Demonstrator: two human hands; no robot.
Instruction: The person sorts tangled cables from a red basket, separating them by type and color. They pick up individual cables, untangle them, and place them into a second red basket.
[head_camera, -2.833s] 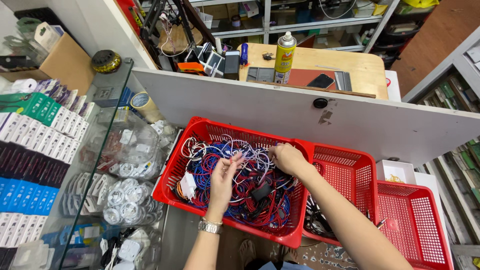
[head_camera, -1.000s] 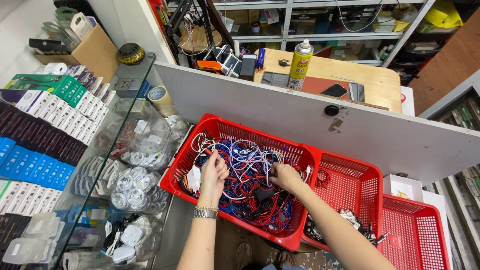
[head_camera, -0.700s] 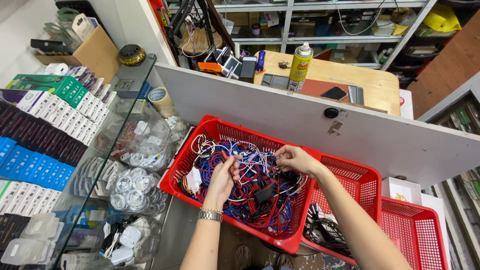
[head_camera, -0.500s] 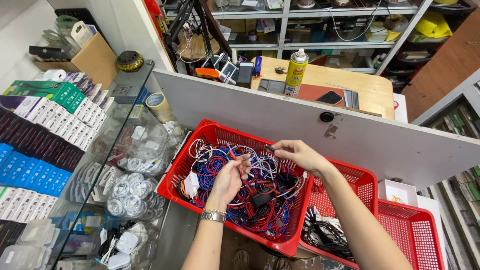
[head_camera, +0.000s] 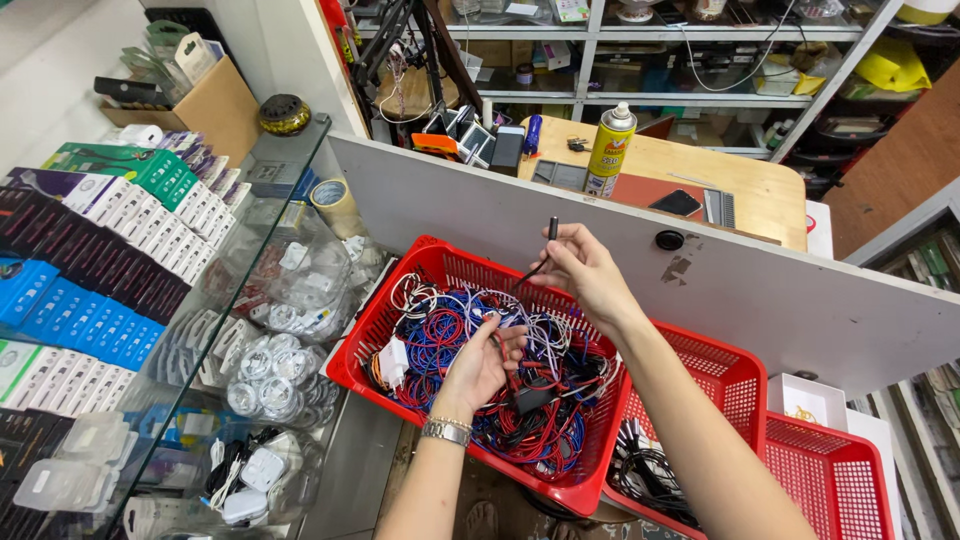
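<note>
Head view: right hand pinches black cable, lifted; left hand apparently grips tangled cables in red basket; untangling next needs steady pull.

The red basket was glossy moulded plastic mesh, and inside it lay smooth rubbery cables. Left of the basket stood a clear glass case; behind it a matt wooden desk bore a shiny metal spray can
</note>
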